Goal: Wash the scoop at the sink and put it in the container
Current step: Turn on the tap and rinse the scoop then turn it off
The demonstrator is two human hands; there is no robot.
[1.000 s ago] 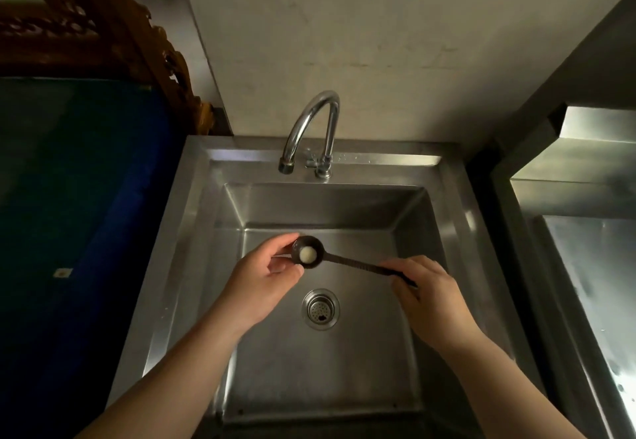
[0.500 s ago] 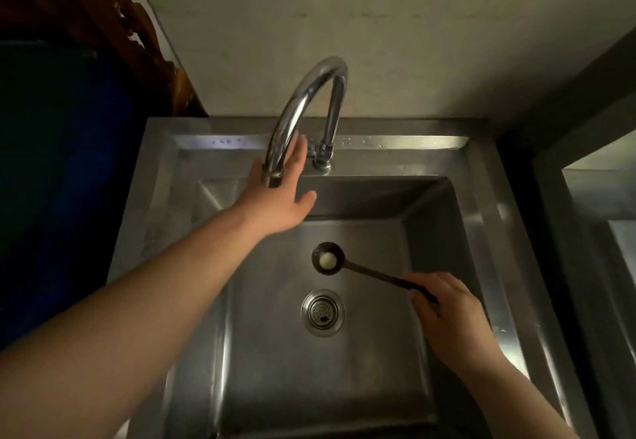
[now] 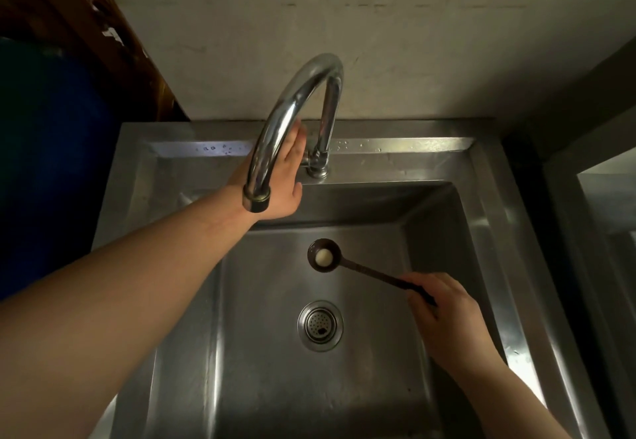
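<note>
A small dark scoop (image 3: 324, 255) with a long thin handle hovers over the steel sink basin (image 3: 275, 369), a pale round lump in its bowl. My right hand (image 3: 444, 314) grips the end of the handle. My left hand (image 3: 285, 177) reaches behind the curved chrome tap (image 3: 292, 111), fingers stretched flat toward the tap's base and lever (image 3: 316, 163); the spout hides part of the hand. No water runs from the spout. No container is in view.
The drain strainer (image 3: 320, 325) sits in the basin's middle, below the scoop. A plain wall rises behind the sink. Carved dark wood (image 3: 103, 25) and a dark blue surface (image 3: 51, 163) lie left; another steel unit (image 3: 605, 204) stands right.
My left hand left the scoop bowl and reached up behind the tap to its base. My right hand keeps the scoop over the basin. The view has moved closer to the sink.
</note>
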